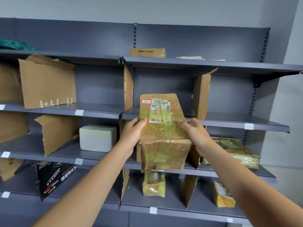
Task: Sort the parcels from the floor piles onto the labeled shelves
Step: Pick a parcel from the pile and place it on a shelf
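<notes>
Parcel [162, 128] upright between hands, left hand [131, 136] and right hand [195, 133] gripping its sides

A tape-wrapped brown cardboard parcel [162, 128] is hanging between the left hand [131, 136] and right hand [195, 133] before the grey metal shelving [229, 120], a white foam box [97, 138] sitting on a shelf to its left, a flat taped package [237, 151] lying to its right.

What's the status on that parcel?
Left hand and right hand grip the parcel. Parcel up before the shelf, not placed. Cardboard divider upright beside it.
</notes>
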The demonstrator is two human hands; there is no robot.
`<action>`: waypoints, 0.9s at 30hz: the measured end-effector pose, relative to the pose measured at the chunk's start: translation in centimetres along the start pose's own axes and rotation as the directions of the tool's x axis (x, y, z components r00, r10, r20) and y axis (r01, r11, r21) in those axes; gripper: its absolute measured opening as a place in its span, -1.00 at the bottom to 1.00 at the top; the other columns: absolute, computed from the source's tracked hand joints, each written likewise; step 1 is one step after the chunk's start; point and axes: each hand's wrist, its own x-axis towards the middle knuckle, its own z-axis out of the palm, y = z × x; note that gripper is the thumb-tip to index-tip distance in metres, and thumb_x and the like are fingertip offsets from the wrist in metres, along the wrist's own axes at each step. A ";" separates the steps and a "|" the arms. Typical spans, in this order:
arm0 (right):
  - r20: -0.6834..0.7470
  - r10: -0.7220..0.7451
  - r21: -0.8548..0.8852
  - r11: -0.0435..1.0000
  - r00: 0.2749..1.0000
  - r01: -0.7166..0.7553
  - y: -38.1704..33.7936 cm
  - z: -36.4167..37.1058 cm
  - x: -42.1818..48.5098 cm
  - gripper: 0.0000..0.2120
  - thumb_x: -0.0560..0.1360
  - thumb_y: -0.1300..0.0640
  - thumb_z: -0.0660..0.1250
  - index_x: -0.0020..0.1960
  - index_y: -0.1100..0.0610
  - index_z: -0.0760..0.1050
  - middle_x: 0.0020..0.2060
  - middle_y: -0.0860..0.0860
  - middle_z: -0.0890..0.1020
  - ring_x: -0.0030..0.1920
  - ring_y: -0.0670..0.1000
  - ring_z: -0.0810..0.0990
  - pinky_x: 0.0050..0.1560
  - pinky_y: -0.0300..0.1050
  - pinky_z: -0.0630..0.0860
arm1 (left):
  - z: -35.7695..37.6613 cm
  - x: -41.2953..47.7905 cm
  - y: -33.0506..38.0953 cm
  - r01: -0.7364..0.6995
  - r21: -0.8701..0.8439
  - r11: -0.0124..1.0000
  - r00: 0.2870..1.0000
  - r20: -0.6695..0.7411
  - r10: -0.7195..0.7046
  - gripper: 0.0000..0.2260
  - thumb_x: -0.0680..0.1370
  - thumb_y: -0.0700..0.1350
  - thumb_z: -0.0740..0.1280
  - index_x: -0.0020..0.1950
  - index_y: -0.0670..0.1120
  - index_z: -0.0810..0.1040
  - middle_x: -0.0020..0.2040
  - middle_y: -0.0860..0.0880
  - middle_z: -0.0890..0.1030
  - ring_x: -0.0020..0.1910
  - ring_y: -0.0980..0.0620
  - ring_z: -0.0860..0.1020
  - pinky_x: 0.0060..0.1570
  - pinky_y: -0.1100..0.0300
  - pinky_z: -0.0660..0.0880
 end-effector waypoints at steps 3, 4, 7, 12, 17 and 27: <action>0.043 -0.004 0.017 1.000 0.999 0.003 -0.4 2.3 0.7 -0.70 0.52 -0.06 0.39 0.06 0.14 0.45 0.02 0.10 0.62 0.05 0.11 0.62 0.07 0.03 0.56 | -2.2 0.5 0.4 0.013 -0.014 1.000 0.999 -0.037 -0.013 -0.78 0.61 0.03 0.30 0.19 0.00 0.61 0.12 0.02 0.67 0.16 -0.02 0.60 0.31 -0.08 0.45; 0.057 -0.008 0.013 1.000 0.998 0.007 -0.5 3.1 1.1 -0.70 0.52 -0.06 0.39 0.06 0.14 0.44 0.02 0.10 0.61 0.04 0.11 0.62 0.02 0.01 0.55 | -2.8 0.5 0.6 0.013 -0.014 1.000 0.999 -0.049 -0.014 -0.78 0.62 0.02 0.30 0.20 -0.01 0.61 0.12 0.02 0.67 0.16 -0.01 0.60 0.30 -0.04 0.46; 0.117 -0.023 0.007 1.000 0.993 0.023 -0.9 5.3 2.0 -0.68 0.50 -0.09 0.40 0.05 0.13 0.44 0.04 0.11 0.62 0.08 0.15 0.62 0.19 0.15 0.52 | -5.0 -0.1 1.1 0.001 -0.004 1.000 0.995 -0.097 -0.002 -0.82 0.63 -0.04 0.28 0.19 0.00 0.59 0.09 0.04 0.66 0.12 0.03 0.60 0.09 0.13 0.50; 0.280 -0.092 0.018 0.996 0.956 0.091 -1.6 9.5 3.1 -0.69 0.52 -0.09 0.37 0.03 0.15 0.44 0.01 0.13 0.62 -0.06 0.04 0.60 -0.03 -0.02 0.51 | -8.9 -1.6 2.7 -0.009 0.016 1.000 0.976 -0.216 0.012 -0.78 0.63 -0.10 0.28 0.24 -0.08 0.58 0.14 -0.05 0.66 0.09 0.00 0.62 -0.04 0.18 0.51; 0.352 -0.127 0.042 0.992 0.927 0.120 -2.2 14.1 3.4 -0.58 0.53 -0.14 0.32 0.10 0.24 0.44 0.02 0.10 0.61 -0.05 0.01 0.58 -0.07 -0.09 0.47 | -13.0 -3.6 4.2 -0.041 0.047 0.998 0.963 -0.266 0.052 -0.45 0.47 0.19 0.40 0.41 0.02 0.47 0.32 0.06 0.56 0.32 0.07 0.49 0.41 0.05 0.32; 0.498 -0.105 0.072 0.994 0.861 0.080 -4.1 26.8 2.0 -0.69 0.50 -0.15 0.34 -0.07 0.08 0.38 -0.05 0.10 0.58 -0.10 0.07 0.58 -0.12 0.01 0.56 | -24.7 -6.8 4.4 -0.073 0.200 0.977 0.970 -0.213 0.116 -0.72 0.62 -0.06 0.29 0.33 0.13 0.51 0.24 0.18 0.61 0.26 0.19 0.53 0.34 0.15 0.35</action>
